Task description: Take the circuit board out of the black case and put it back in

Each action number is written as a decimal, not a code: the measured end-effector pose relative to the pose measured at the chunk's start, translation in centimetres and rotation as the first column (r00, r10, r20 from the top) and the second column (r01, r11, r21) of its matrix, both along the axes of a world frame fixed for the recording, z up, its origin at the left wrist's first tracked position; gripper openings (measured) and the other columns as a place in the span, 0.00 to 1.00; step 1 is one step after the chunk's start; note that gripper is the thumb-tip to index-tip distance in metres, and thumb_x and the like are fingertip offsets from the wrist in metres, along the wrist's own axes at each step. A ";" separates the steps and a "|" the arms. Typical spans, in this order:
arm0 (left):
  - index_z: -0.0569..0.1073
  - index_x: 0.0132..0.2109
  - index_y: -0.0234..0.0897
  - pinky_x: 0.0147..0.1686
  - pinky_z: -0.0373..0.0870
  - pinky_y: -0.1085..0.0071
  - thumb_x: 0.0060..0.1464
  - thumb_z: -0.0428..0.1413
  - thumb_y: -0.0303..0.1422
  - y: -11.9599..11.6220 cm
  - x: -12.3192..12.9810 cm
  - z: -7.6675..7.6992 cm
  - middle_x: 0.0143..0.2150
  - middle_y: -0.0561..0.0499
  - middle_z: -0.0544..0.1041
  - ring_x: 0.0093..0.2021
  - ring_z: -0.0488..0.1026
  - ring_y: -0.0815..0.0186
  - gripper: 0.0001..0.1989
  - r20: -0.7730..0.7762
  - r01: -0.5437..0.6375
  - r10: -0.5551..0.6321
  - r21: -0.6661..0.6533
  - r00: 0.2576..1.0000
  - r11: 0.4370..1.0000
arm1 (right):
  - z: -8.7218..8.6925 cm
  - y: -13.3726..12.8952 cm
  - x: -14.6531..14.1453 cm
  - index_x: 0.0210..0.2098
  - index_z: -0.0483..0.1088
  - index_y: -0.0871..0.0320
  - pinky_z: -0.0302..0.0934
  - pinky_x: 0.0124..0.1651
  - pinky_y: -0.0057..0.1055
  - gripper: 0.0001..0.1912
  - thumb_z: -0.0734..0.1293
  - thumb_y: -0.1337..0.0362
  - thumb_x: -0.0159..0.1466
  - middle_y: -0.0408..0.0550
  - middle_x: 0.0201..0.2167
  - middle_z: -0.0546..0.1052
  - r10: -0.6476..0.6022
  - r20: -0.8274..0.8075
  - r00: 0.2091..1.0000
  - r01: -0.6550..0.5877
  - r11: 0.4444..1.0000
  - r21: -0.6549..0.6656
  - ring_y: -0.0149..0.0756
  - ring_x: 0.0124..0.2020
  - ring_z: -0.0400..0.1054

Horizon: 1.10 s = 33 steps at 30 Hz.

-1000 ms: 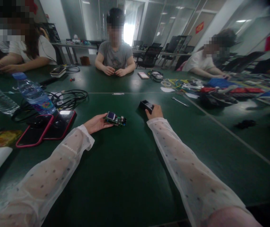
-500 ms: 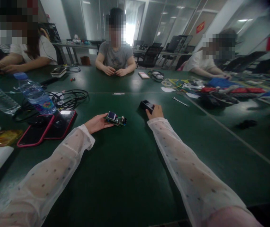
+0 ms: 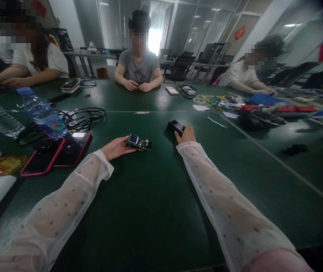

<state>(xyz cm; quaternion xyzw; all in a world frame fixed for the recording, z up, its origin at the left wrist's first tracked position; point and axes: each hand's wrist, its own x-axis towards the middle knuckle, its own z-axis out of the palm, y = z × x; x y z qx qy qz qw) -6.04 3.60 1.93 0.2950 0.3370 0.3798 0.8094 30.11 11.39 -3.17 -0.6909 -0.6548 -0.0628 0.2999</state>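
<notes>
A green circuit board [image 3: 142, 144] with a small dark screen framed in white is gripped at its left end by my left hand [image 3: 118, 147]. The thumb lies along the upper edge and the fingers pass below; the board's right end sticks out free. To the right and slightly farther off, my right hand [image 3: 187, 135] grips a black rectangular case [image 3: 173, 127] by its near right end. That case looks to be at the tabletop, and its inside is too dark to make out. A gap of green table [image 3: 150, 204] separates the two.
Left of my hands lie two red-edged phones [image 3: 73, 153], a water bottle [image 3: 44, 113] and coiled black cables [image 3: 90, 115]. Beyond my right hand are a wrench [image 3: 216, 122] and a heap of cables and bags [image 3: 263, 107]. A person in grey [image 3: 138, 66] sits opposite, others at both sides.
</notes>
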 end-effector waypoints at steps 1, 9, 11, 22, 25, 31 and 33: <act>0.68 0.53 0.29 0.54 0.70 0.58 0.63 0.49 0.30 0.0 0.0 -0.1 0.51 0.36 0.74 0.52 0.73 0.55 0.13 0.000 0.005 -0.005 0.003 1.000 1.000 | 0.0 0.0 0.0 0.52 0.60 0.66 0.60 0.53 0.50 0.28 0.65 0.55 0.58 0.66 0.50 0.65 0.001 -0.002 1.000 -0.001 1.000 -0.002 0.54 0.52 0.62; 0.69 0.51 0.30 0.55 0.68 0.57 0.63 0.51 0.29 0.1 0.0 -0.1 0.51 0.37 0.74 0.52 0.73 0.56 0.12 -0.011 -0.014 0.014 0.000 1.000 1.000 | 0.2 -0.5 -0.4 0.53 0.59 0.68 0.57 0.56 0.49 0.28 0.65 0.56 0.59 0.66 0.50 0.63 -0.022 0.022 1.000 0.022 1.000 0.000 0.54 0.53 0.60; 0.69 0.51 0.30 0.55 0.68 0.57 0.62 0.51 0.29 0.1 0.0 -0.2 0.50 0.37 0.74 0.52 0.74 0.55 0.11 -0.004 -0.018 0.018 -0.006 1.000 1.000 | 0.1 -0.3 -0.3 0.53 0.59 0.68 0.57 0.56 0.50 0.29 0.65 0.56 0.59 0.66 0.50 0.64 -0.014 0.020 1.000 0.014 1.000 0.002 0.53 0.53 0.60; 0.70 0.50 0.30 0.56 0.68 0.57 0.62 0.52 0.30 0.5 -0.3 -1.0 0.50 0.38 0.75 0.53 0.73 0.56 0.11 0.022 0.016 -0.017 0.019 1.000 1.000 | -0.1 0.3 0.4 0.53 0.59 0.68 0.57 0.57 0.49 0.30 0.66 0.56 0.57 0.67 0.50 0.66 0.020 -0.076 0.997 -0.020 1.000 -0.005 0.54 0.53 0.62; 0.69 0.52 0.30 0.55 0.69 0.57 0.62 0.52 0.30 0.6 -0.3 -0.8 0.51 0.36 0.74 0.53 0.73 0.55 0.13 0.018 0.020 -0.021 0.008 1.000 1.000 | 0.3 -0.2 -0.4 0.53 0.59 0.65 0.59 0.56 0.50 0.30 0.65 0.52 0.58 0.65 0.50 0.67 0.065 -0.194 0.979 -0.050 0.995 0.082 0.52 0.52 0.63; 0.70 0.50 0.30 0.54 0.69 0.57 0.62 0.51 0.29 0.4 -0.2 -0.8 0.49 0.38 0.75 0.51 0.74 0.56 0.11 0.013 -0.003 0.003 0.011 1.000 1.000 | 2.5 -3.2 -6.3 0.53 0.60 0.60 0.62 0.53 0.48 0.33 0.64 0.42 0.58 0.58 0.48 0.71 0.357 -0.411 0.839 -0.315 0.934 0.169 0.48 0.48 0.68; 0.71 0.50 0.30 0.54 0.69 0.56 0.62 0.51 0.29 0.4 -0.2 -0.8 0.49 0.38 0.76 0.51 0.75 0.56 0.11 0.018 -0.001 0.001 0.029 1.000 1.000 | 3.2 -4.5 -8.6 0.52 0.61 0.58 0.63 0.53 0.48 0.33 0.65 0.42 0.57 0.57 0.47 0.72 0.447 -0.464 0.764 -0.421 0.892 0.166 0.48 0.48 0.68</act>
